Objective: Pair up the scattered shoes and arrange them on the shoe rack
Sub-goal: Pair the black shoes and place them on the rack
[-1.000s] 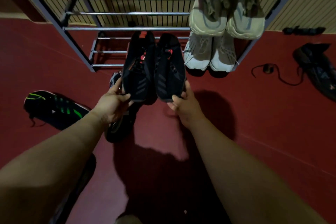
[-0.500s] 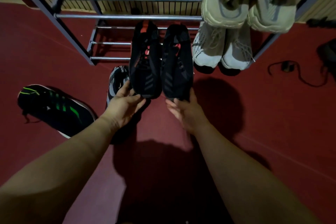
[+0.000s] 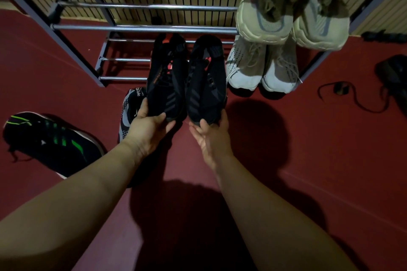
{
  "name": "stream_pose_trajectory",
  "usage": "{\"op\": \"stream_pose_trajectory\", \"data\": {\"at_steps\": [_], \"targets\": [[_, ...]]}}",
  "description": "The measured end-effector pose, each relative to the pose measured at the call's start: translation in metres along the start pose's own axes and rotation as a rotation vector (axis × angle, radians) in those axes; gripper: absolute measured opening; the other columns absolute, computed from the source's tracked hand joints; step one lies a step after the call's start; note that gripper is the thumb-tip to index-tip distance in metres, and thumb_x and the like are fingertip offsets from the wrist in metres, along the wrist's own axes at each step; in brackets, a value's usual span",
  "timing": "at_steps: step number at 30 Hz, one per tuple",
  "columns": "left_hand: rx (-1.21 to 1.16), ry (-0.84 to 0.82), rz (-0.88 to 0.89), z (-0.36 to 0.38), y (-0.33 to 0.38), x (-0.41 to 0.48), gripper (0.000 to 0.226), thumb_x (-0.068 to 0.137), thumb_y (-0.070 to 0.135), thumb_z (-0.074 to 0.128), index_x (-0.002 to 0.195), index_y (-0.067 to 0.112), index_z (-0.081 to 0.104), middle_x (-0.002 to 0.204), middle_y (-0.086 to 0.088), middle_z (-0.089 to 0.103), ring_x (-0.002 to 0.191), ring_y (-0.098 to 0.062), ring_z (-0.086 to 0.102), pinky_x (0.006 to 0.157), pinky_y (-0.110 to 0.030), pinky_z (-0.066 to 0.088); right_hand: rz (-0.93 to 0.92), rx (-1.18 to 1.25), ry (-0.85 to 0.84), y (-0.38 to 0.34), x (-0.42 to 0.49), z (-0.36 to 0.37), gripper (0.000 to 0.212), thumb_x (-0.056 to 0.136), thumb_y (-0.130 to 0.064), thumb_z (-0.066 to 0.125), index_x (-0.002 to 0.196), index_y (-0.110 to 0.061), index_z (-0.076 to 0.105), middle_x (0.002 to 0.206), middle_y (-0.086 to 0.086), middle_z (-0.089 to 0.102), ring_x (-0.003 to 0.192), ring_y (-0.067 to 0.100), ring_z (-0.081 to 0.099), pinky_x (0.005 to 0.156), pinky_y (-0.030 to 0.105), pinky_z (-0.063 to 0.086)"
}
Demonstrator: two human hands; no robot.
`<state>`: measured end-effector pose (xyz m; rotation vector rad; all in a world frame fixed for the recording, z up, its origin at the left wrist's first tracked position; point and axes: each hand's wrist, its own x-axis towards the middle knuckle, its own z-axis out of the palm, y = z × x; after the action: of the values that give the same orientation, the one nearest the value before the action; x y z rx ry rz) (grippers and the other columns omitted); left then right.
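Nearest the camera, left hand (image 3: 148, 127) grips the toe end of the left black sneaker (image 3: 165, 77), thumb on top and fingers curled under; right hand (image 3: 208, 133) cups the toe of the right black sneaker (image 3: 206, 79), thumb on the front edge, rest of the fingers hidden under the sole. Both black sneakers sit side by side, heels pointing into the shoe rack (image 3: 145, 28), over its lower rails, just left of the white knit pair (image 3: 262, 66) on that same tier. Can't tell if the soles rest fully on the rails or are partly carried by the hands. Risk: toes overhang the rack's front rail, so letting go too soon could tip a shoe forward onto the floor. Rails are round and spaced apart, so a heel could drop into a gap and sit crooked. Pushing in at an angle could nudge the white knit pair sideways. Left of the rack's front, on the floor, a grey-patterned sneaker (image 3: 130, 112) lies right beside the left hand, an easy bump when withdrawing. Further left of the rack lies a green-striped sneaker (image 3: 50, 143), unpaired. On the rack's upper tier, right end, the beige pair (image 3: 293, 15) juts out over the white pair; a raised arm could knock it.
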<state>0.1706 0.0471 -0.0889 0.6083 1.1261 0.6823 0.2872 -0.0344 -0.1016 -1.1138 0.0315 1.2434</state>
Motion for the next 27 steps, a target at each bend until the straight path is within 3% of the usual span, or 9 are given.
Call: {"op": "stream_pose_trajectory", "data": {"at_steps": [5, 9, 12, 14, 17, 20, 22, 27], "targets": [[0.011, -0.009, -0.001, -0.001, 0.016, 0.025, 0.074, 0.093, -0.013, 0.028, 0.145, 0.040, 0.028, 0.141, -0.002, 0.047, 0.109, -0.020, 0.060, 0.079, -0.033, 0.053, 0.019, 0.036, 0.059, -0.005, 0.019, 0.019, 0.071, 0.095, 0.012, 0.039, 0.147, -0.030, 0.014, 0.116, 0.011, 0.055, 0.118, 0.035, 0.055, 0.101, 0.041, 0.045], [0.064, -0.040, -0.026, 0.010, 0.028, 0.041, 0.073, 0.093, -0.014, 0.024, 0.144, 0.037, 0.031, 0.136, -0.002, 0.051, 0.097, -0.016, 0.062, 0.075, -0.031, 0.057, 0.017, 0.075, 0.120, -0.022, 0.043, 0.027, 0.072, 0.093, 0.013, 0.041, 0.148, -0.027, 0.017, 0.145, 0.020, 0.035, 0.119, 0.038, 0.054, 0.091, 0.037, 0.049], [0.101, -0.034, -0.003, 0.020, 0.032, 0.048, 0.072, 0.090, -0.018, 0.019, 0.137, 0.033, 0.040, 0.112, 0.003, 0.059, 0.090, -0.014, 0.061, 0.059, -0.026, 0.057, 0.030, 0.065, 0.131, -0.030, 0.049, 0.027, 0.074, 0.092, 0.015, 0.041, 0.149, -0.025, 0.018, 0.145, 0.022, 0.035, 0.117, 0.038, 0.056, 0.088, 0.036, 0.051], [0.111, -0.023, -0.006, 0.020, 0.032, 0.051, 0.074, 0.090, -0.019, 0.019, 0.127, 0.040, 0.043, 0.102, 0.004, 0.057, 0.090, -0.014, 0.060, 0.055, -0.023, 0.056, 0.020, 0.029, 0.137, -0.030, 0.049, 0.025, 0.073, 0.091, 0.014, 0.044, 0.148, -0.025, 0.019, 0.142, 0.021, 0.039, 0.113, 0.036, 0.059, 0.083, 0.032, 0.056], [0.096, -0.042, -0.006, 0.018, 0.033, 0.054, 0.073, 0.089, -0.020, 0.019, 0.123, 0.039, 0.044, 0.109, -0.001, 0.058, 0.095, -0.019, 0.061, 0.061, -0.029, 0.057, 0.001, -0.018, 0.142, -0.029, 0.051, 0.024, 0.072, 0.091, 0.011, 0.047, 0.148, -0.024, 0.020, 0.137, 0.022, 0.045, 0.110, 0.035, 0.061, 0.073, 0.027, 0.058], [0.056, -0.052, -0.017, 0.017, 0.035, 0.057, 0.075, 0.088, -0.021, 0.017, 0.135, 0.033, 0.041, 0.124, -0.006, 0.054, 0.101, -0.021, 0.060, 0.071, -0.035, 0.056, 0.000, -0.005, 0.181, -0.028, 0.055, 0.030, 0.070, 0.093, 0.009, 0.047, 0.148, -0.024, 0.019, 0.139, 0.021, 0.042, 0.111, 0.037, 0.059, 0.084, 0.033, 0.054], [0.054, -0.046, -0.025, 0.020, 0.035, 0.056, 0.076, 0.088, -0.020, 0.017, 0.140, 0.031, 0.038, 0.131, -0.006, 0.052, 0.103, -0.021, 0.060, 0.069, -0.033, 0.058, 0.011, 0.035, 0.200, -0.026, 0.053, 0.036, 0.069, 0.095, 0.006, 0.046, 0.149, -0.027, 0.019, 0.140, 0.019, 0.041, 0.113, 0.036, 0.058, 0.091, 0.035, 0.051], [-0.022, -0.008, -0.004, 0.024, 0.034, 0.048, 0.064, 0.093, -0.014, 0.023, 0.141, 0.025, 0.038, 0.137, -0.013, 0.049, 0.113, -0.028, 0.057, 0.077, -0.036, 0.055, 0.025, 0.004, 0.187, -0.028, 0.038, 0.037, 0.058, 0.100, -0.007, 0.041, 0.149, -0.027, 0.017, 0.143, 0.012, 0.040, 0.121, 0.033, 0.054, 0.093, 0.033, 0.046]]}}
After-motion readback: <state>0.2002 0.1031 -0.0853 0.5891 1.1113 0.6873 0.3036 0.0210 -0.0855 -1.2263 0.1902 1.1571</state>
